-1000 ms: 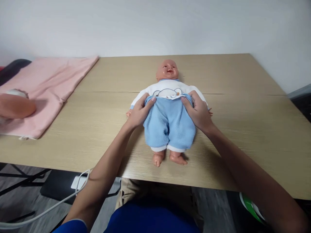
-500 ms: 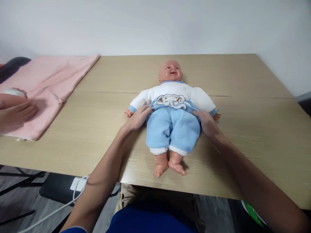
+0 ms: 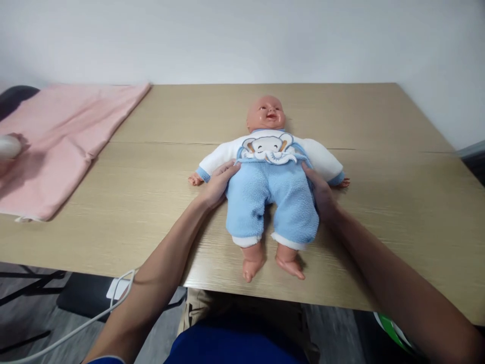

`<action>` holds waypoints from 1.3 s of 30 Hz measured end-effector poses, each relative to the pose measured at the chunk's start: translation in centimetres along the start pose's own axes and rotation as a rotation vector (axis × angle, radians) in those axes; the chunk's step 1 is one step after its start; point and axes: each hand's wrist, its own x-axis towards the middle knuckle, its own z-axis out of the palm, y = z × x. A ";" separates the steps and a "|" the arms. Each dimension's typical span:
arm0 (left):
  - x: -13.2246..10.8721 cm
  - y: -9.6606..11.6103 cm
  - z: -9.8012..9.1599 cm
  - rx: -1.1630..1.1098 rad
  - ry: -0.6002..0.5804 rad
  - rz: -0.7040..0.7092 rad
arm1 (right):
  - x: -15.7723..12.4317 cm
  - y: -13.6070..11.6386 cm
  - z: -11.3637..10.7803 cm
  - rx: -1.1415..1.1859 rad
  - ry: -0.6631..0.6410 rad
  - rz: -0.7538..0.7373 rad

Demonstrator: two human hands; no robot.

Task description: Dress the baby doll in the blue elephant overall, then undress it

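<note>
A baby doll (image 3: 265, 112) lies on its back on the table, its feet towards me. It wears a white top (image 3: 322, 155) with blue cuffs and light blue fleece pants (image 3: 248, 197). A grey-eared elephant patch (image 3: 269, 147) shows on the belly, its lower part folded at the waistband. My left hand (image 3: 220, 183) is closed on the pants at one side of the waist, thumb on top, other fingers partly hidden. At the opposite side, my right hand (image 3: 320, 192) grips the pants likewise, most of its fingers out of sight beneath.
A pink cloth (image 3: 79, 121) covers the left end of the wooden table (image 3: 397, 212). Over it, another person's blurred hand (image 3: 4, 167) is by a white rounded object (image 3: 9, 146). A white cable (image 3: 87, 323) hangs near my left forearm. Behind stands a pale wall (image 3: 242, 40).
The waistband has moved slightly up the belly and the elephant patch has shifted and crumpled. The doll's legs have spread apart. The other person's hand has moved left.
</note>
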 end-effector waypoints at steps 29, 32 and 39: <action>2.8 2.0 -1.8 0.771 -0.036 0.232 | 5.5 -1.4 -2.1 -0.477 0.026 -0.295; 2.2 1.6 -2.4 0.785 -0.094 0.210 | 4.4 -0.4 -3.2 -0.425 -0.009 -0.284; 2.2 0.5 -2.1 0.536 0.045 0.210 | 4.4 0.7 -3.5 -0.153 0.076 -0.235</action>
